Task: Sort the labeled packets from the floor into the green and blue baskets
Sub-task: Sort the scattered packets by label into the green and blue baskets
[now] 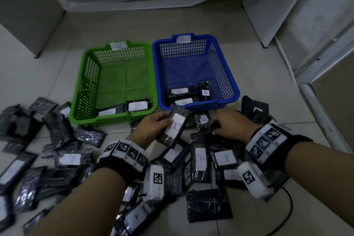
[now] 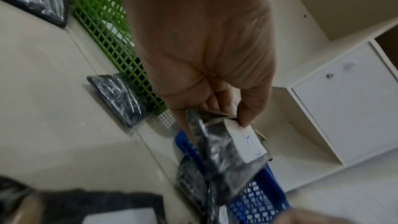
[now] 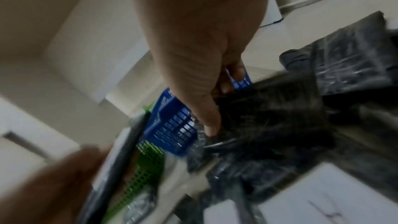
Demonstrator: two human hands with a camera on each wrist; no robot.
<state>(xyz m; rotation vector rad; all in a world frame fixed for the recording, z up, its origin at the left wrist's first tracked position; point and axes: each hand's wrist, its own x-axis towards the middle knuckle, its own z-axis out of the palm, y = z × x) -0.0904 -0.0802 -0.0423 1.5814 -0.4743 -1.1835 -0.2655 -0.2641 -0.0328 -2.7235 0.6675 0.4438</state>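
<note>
Step in hand: sorting is under way, with most packets still on the floor (image 1: 258,82).
Left hand (image 1: 153,124): fingers and thumb pinch a black packet labeled B (image 1: 175,126), lifted just in front of the two baskets.
Right hand (image 1: 229,122): low on the pile, fingers curled onto a dark packet (image 1: 214,126); its label is hidden.
Green basket (image 1: 80,82): tagged B, two packets inside.
Blue basket (image 1: 228,74): tagged A, three A packets inside.
Next move: likely carry the B packet left over the near rim of the green basket and release it; the right hand's packet needs turning to read the letter.
</note>
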